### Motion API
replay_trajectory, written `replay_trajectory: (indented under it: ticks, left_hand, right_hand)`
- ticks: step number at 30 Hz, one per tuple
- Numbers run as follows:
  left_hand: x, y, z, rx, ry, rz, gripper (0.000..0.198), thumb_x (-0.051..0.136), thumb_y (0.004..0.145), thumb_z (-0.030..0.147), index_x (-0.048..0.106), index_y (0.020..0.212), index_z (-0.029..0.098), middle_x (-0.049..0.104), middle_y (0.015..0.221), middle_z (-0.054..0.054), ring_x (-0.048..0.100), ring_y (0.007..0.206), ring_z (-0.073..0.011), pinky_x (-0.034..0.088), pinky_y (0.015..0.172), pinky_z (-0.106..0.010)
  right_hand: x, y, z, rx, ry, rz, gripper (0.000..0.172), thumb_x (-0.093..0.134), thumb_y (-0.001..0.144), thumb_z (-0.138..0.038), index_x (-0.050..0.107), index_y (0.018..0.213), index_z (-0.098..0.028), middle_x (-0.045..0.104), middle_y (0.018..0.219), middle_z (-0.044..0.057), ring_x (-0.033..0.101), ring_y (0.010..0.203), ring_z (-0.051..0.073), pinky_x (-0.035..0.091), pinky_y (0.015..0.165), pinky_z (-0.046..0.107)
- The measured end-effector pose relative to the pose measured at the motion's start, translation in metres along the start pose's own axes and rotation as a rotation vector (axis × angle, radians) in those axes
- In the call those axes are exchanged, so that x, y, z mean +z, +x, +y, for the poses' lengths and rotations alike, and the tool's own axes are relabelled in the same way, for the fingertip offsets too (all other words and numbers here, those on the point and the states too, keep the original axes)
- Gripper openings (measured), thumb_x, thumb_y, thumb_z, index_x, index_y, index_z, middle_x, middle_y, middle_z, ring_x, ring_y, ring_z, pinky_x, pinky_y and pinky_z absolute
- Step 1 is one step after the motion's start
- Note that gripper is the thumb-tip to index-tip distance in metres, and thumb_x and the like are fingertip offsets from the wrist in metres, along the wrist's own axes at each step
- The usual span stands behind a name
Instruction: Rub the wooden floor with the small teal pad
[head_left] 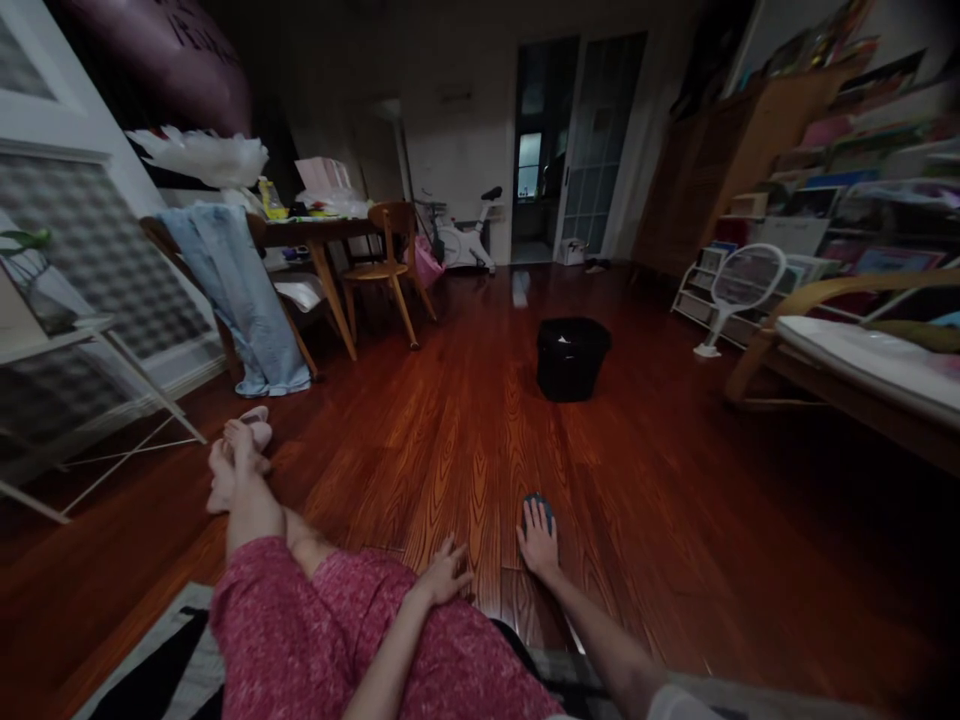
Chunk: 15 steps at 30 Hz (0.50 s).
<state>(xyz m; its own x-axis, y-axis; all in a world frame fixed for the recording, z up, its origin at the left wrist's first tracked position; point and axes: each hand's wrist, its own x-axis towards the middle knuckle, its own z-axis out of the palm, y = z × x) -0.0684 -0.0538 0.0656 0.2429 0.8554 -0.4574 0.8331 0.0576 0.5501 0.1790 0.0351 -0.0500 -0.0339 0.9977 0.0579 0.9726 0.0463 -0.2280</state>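
I sit on a dark red wooden floor (465,420) with my legs in pink trousers (337,630) stretched to the left and my bare feet (238,455) crossed. My left hand (444,572) rests open on my thigh, fingers spread, holding nothing. My right hand (538,540) lies flat on the floor, fingers stretched over a small dark blue-grey object (538,502) whose shape I cannot make out.
A black bin (571,358) stands on the floor ahead. A wooden table (319,240) and chair (390,265) with draped jeans (236,300) are at the left. A white racket-shaped swatter (742,285), shelves and a bench (847,360) are at the right. A striped rug (157,670) lies under me.
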Motion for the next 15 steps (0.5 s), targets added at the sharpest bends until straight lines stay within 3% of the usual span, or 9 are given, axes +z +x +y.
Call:
replay_trajectory:
  ticks: [4, 11, 15]
  left_hand:
    - [0.000, 0.000, 0.001, -0.007, 0.002, 0.000, 0.085, 0.053, 0.087, 0.060, 0.032, 0.157, 0.017, 0.003, 0.169, -0.012, 0.014, 0.154, -0.0294, 0.017, 0.125, -0.039]
    - [-0.003, -0.005, 0.004, -0.007, 0.032, -0.008, 0.082, 0.051, 0.089, 0.058, 0.031, 0.157, 0.016, 0.003, 0.169, -0.012, 0.016, 0.154, -0.0307, 0.018, 0.124, -0.041]
    - [-0.004, -0.007, 0.003, -0.003, 0.036, -0.015, 0.081, 0.050, 0.089, 0.059, 0.032, 0.156, 0.017, 0.003, 0.169, -0.011, 0.017, 0.153, -0.0308, 0.019, 0.124, -0.041]
  right_hand:
    - [0.010, -0.028, 0.009, -0.092, 0.015, -0.006, 0.060, 0.025, 0.099, -0.036, 0.033, 0.156, -0.020, 0.027, 0.165, 0.006, 0.017, 0.154, 0.022, 0.014, 0.124, 0.049]
    - [0.012, -0.112, 0.072, -0.319, 0.029, -0.018, 0.058, 0.026, 0.101, -0.044, 0.026, 0.158, -0.031, 0.026, 0.166, -0.001, 0.018, 0.154, 0.019, 0.021, 0.124, 0.047]
    - [0.004, -0.111, 0.098, -0.243, -0.004, 0.016, 0.058, 0.024, 0.101, -0.043, 0.027, 0.158, -0.031, 0.029, 0.165, -0.001, 0.019, 0.154, 0.017, 0.021, 0.124, 0.046]
